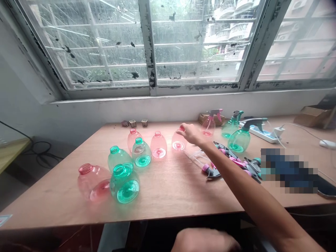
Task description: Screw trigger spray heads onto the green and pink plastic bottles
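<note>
My right hand (pixel 190 133) reaches out over a wooden table (pixel 168 196), its fingers closed round the neck of an open pink bottle (pixel 178 142) that stands upright. Left of it stand two more headless pink bottles (pixel 158 145) (pixel 133 137) and a green one (pixel 141 153). Nearer me are another green bottle (pixel 118 158), a tilted green one (pixel 125 184) and a tilted pink one (pixel 93 182). A pile of loose spray heads (pixel 236 161) lies under my forearm. A rounded skin-coloured shape (pixel 204 241) below the table edge may be my left hand; no fingers show.
Three bottles with spray heads fitted stand at the back right: one pink (pixel 210 125), two green (pixel 232 124) (pixel 240 137). Behind them lie a power strip (pixel 262 133) with a cable and a cardboard box (pixel 312 115). Small pots (pixel 132 123) sit by the wall under the window.
</note>
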A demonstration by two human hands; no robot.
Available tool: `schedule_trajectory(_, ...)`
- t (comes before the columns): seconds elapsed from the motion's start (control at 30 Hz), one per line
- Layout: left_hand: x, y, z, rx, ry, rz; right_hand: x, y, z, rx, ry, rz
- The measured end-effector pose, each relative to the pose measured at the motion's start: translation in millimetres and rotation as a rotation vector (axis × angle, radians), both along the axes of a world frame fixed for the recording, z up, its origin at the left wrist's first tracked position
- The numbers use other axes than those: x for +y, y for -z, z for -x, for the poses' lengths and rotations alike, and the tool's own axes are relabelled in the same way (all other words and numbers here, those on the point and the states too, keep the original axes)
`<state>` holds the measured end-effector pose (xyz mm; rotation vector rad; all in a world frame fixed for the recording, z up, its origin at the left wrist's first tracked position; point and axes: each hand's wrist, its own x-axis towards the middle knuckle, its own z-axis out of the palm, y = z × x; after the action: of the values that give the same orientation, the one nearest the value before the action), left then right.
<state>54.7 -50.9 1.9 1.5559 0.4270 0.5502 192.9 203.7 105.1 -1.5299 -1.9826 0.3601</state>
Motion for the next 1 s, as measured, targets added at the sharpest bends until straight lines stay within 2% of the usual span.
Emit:
schedule_trajectory(0.07,20,3.2,5,-0.097,-0.08,-0.016,-24,0.3,-17,0.059,0.021,-0.05)
schedule_trajectory(0.17,46,4.2,15,-0.274,-0.257,-0.041,-75,1.7,-44,0.244,0.057,-0.113)
schedule_trajectory(0.23,60,3.5,23,-0.398,-0.419,-0.058,-115,9.8,-49,0.668,0.122,-0.165)
schedule_trajectory(0.3,71,3.0,31,-0.467,-0.591,-0.08,-153,25.9,-39,0.845,0.174,-0.182)
schedule_trajectory(0.37,77,3.2,34,-0.466,-0.718,-0.09,-184,47.5,-21,0.872,0.192,-0.181)
schedule_trajectory(0.43,78,3.7,32,-0.461,-0.8,-0.051,-204,68.9,-5,0.831,0.196,-0.246)
schedule_trajectory(0.5,77,3.3,26,-0.489,-0.845,-0.001,-211,85.1,-1,0.727,0.123,-0.321)
schedule_trajectory(0.57,75,1.2,21,-0.523,-0.883,0.031,-207,95.4,-10,0.596,0.073,-0.344)
schedule_trajectory(0.63,73,-1.6,22,-0.509,-0.921,0.059,-195,103.1,-27,0.448,0.149,-0.319)
schedule_trajectory(0.7,72,-3.4,27,-0.429,-0.96,0.092,-179,112.7,-42,0.253,0.293,-0.294)
schedule_trajectory(0.8,72,-3.8,36,-0.303,-1.012,0.153,-161,131.2,-54,-0.02,0.271,-0.307)
schedule_trajectory(0.9,72,-6.1,39,-0.348,-1.053,0.172,-157,143.2,-56,-0.093,0.198,-0.334)
schedule_trajectory(1.0,72,-11.3,37,-0.453,-1.13,0.111,-163,142.2,-61,0.034,0.126,-0.35)
